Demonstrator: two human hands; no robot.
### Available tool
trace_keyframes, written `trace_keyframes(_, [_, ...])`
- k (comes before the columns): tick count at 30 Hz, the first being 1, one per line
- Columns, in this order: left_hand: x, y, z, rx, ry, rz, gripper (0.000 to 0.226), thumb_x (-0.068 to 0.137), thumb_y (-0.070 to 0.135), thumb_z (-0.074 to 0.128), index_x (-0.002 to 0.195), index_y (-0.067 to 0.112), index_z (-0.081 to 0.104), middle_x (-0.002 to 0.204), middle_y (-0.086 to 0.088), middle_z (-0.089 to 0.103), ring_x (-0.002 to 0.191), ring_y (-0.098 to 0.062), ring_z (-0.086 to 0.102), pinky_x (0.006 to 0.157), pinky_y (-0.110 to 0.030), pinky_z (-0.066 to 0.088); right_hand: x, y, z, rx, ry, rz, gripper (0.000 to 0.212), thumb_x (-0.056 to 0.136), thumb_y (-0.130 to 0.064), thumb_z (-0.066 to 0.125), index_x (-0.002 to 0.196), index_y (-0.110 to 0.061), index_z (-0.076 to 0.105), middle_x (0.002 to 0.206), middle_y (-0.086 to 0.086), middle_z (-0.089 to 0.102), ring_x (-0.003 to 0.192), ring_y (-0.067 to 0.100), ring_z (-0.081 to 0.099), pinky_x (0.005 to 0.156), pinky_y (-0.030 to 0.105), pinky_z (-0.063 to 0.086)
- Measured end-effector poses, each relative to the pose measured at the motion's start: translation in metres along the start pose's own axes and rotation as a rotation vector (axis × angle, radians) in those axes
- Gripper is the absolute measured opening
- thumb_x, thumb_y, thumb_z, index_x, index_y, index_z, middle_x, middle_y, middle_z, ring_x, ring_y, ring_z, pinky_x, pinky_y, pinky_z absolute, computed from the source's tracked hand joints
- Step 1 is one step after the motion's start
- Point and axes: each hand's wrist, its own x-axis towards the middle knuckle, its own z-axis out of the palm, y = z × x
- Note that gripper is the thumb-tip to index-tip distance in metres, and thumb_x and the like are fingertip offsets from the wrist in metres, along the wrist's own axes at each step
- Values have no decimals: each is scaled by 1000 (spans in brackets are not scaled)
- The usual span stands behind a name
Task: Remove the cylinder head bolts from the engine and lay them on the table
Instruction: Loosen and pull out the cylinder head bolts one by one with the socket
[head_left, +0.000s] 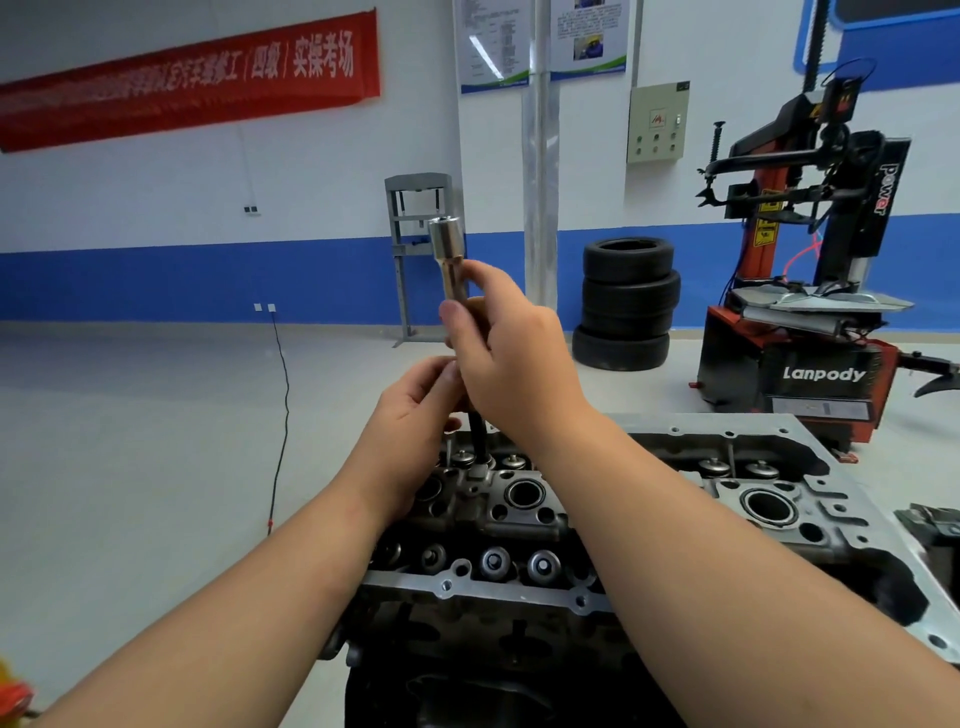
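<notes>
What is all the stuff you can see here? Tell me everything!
bolt: one, silver head and dark shank, held upright above the engine
engine: one, grey and black, bottom centre
tyres: stack of four, black, on the floor behind
tyre machine: one, red and black, right
press frame: one, grey, by the far wall
banner: one, red, top left wall
cable: one, black, on the floor, left
left hand: on the bolt's lower shank
right hand: grip on the bolt's upper shank

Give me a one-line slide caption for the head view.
Both hands, left hand and right hand, lift a long bolt upright from the cylinder head.
</notes>
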Motion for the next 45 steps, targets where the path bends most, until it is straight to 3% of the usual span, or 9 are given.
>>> trace_keyframes(3, [0, -1, -1, 25, -39, 8, 24, 107, 37, 54, 119, 26, 72, 105, 1, 79, 97, -15, 75, 89, -40, 55, 1, 0, -1, 18, -35, 52, 45, 104, -21, 48, 148, -12, 40, 89, 11, 72, 80, 28, 67, 76, 48, 53])
trace_keyframes(7, [0, -2, -3, 11, 9, 53, 11, 97, 29, 71, 102, 19, 71, 87, 6, 78, 77, -4, 70, 68, -16, 53, -1, 0, -1, -22, 37, -54, 34, 98, -27, 62, 128, -9, 59, 82, -4, 64, 72, 18, 60, 69, 40, 51])
trace_keyframes(10, [0, -2, -2, 14, 32, 36, 17, 94, 39, 67, 102, 25, 72, 91, 5, 78, 81, -6, 71, 73, -22, 53, 1, 4, 0, -30, 53, -36, 27, 99, -23, 61, 122, -9, 63, 66, -15, 53, 61, 11, 51, 61, 34, 43])
trace_keyframes(14, [0, -2, -1, 12, -48, -2, 28, 102, 49, 50, 108, 38, 75, 100, 2, 78, 95, -16, 74, 88, -42, 55, 2, 1, 0, 18, -75, 52, 48, 105, -26, 49, 151, -17, 38, 86, 4, 71, 82, 24, 67, 77, 44, 52])
trace_keyframes(20, [0, -1, -1, 11, 24, 58, 12, 93, 42, 67, 94, 33, 75, 87, 3, 77, 77, -8, 71, 66, -19, 52, -1, 0, -1, -20, -19, -61, 39, 97, -26, 65, 132, -10, 57, 92, -1, 69, 80, 21, 63, 75, 44, 53])
trace_keyframes(27, [1, -4, -1, 52, -38, 15, 24, 110, 33, 51, 119, 24, 71, 100, 4, 79, 92, -10, 73, 83, -34, 51, 2, 2, 0, 54, -78, 81, 46, 104, -23, 48, 149, -17, 39, 89, 10, 71, 82, 29, 67, 79, 50, 53])
trace_keyframes(33, [1, -4, -1, 25, 11, 69, 7, 98, 25, 69, 102, 19, 71, 87, 7, 78, 77, -3, 70, 69, -15, 52, 2, 5, -1, -25, 42, -61, 25, 99, -24, 61, 119, -9, 63, 68, -15, 52, 64, 11, 50, 63, 31, 43])
trace_keyframes(39, [-1, -2, -2, 49, -61, 12, 30, 105, 46, 50, 117, 30, 73, 106, 1, 79, 102, -18, 74, 94, -45, 55, 1, 2, 0, 97, -91, 61, 49, 105, -27, 48, 151, -17, 37, 91, 4, 73, 86, 21, 68, 81, 43, 54])
trace_keyframes(45, [1, -3, -1, 31, 30, 64, 14, 97, 32, 67, 99, 19, 70, 85, 7, 77, 75, -3, 68, 68, -17, 52, 1, 4, 0, 5, 69, -112, 27, 97, -19, 64, 121, -7, 63, 76, -7, 59, 68, 15, 55, 65, 32, 48])
